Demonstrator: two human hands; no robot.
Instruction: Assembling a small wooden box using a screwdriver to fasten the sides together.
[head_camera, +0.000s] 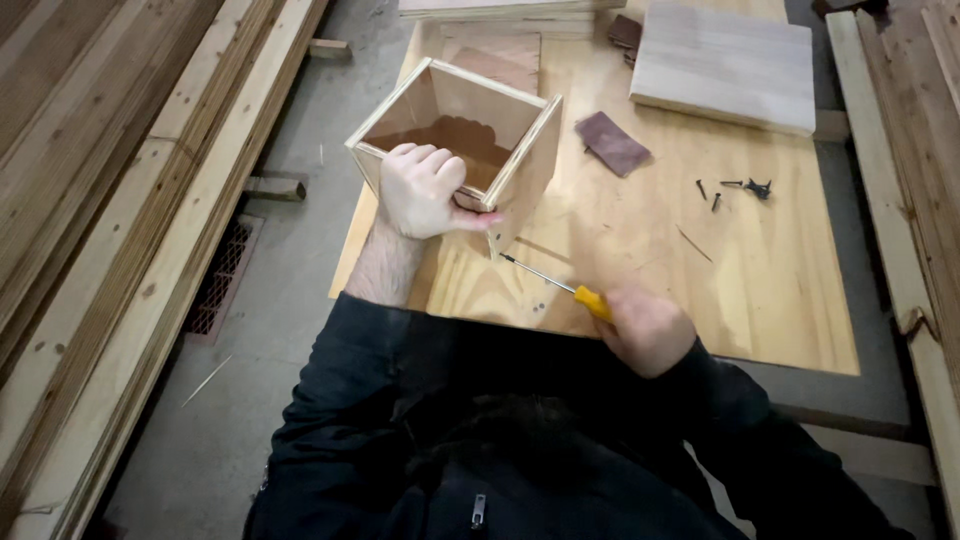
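An open plywood box (520, 170) stands tilted on a plywood board (700, 280). My left hand (420, 190) grips the box's near wall, fingers curled over its top edge. My right hand (650, 330) holds a screwdriver (560, 285) by its yellow handle. The thin metal shaft points up and left, with its tip at the box's lower near corner. Dark sleeves cover both my arms.
Several loose dark screws (740, 188) lie on the board to the right. A brown sanding pad (612, 143) lies near the box. A thick pale wood slab (725, 65) rests at the back. Long timber planks (110, 200) line the left; more planks (920, 150) run along the right.
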